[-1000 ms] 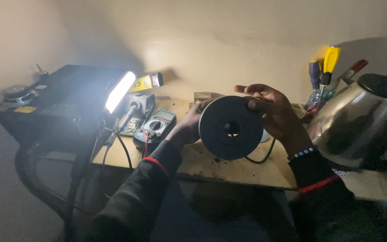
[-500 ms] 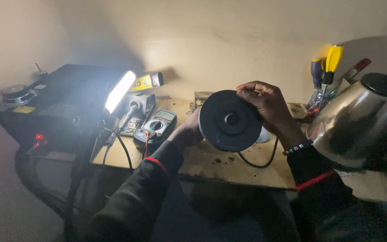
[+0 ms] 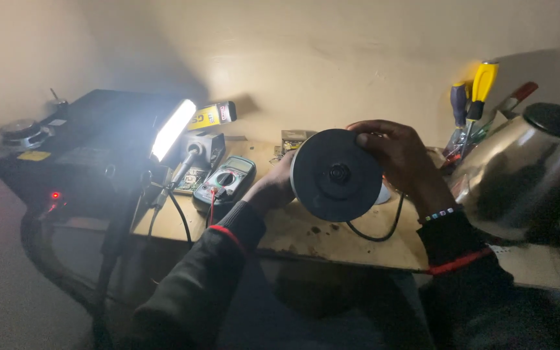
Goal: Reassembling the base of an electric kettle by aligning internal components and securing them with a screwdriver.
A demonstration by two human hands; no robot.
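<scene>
Dark grey round base (image 3: 336, 175), disc-shaped with a small hub at its centre, held upright above the wooden surface (image 3: 332, 236), flat face toward the camera. Right hand (image 3: 396, 159) grips the disc's upper right edge; fingers curl over the rim, so the grip is pinching the base. Left hand (image 3: 273, 188) sits at the disc's left edge, mostly hidden behind it; it touches the base, but whether its grip is pressed on the rim I cannot tell. Both sleeves dark with red cuffs; a beaded band on the right wrist.

Black cord (image 3: 377, 230) loops from under the base down onto the surface.

Left of the hands: a green meter (image 3: 227, 183) lying flat with a red lead, just beside a lit white lamp (image 3: 173, 129). Behind the lamp, a yellow tube (image 3: 212, 115) against the wall. Far left, a black box (image 3: 79, 152) with a small red light.

Right: a shiny steel kettle (image 3: 520, 175), near the right forearm. Behind it, screwdrivers (image 3: 481, 87) with yellow and blue handles standing upright.
</scene>
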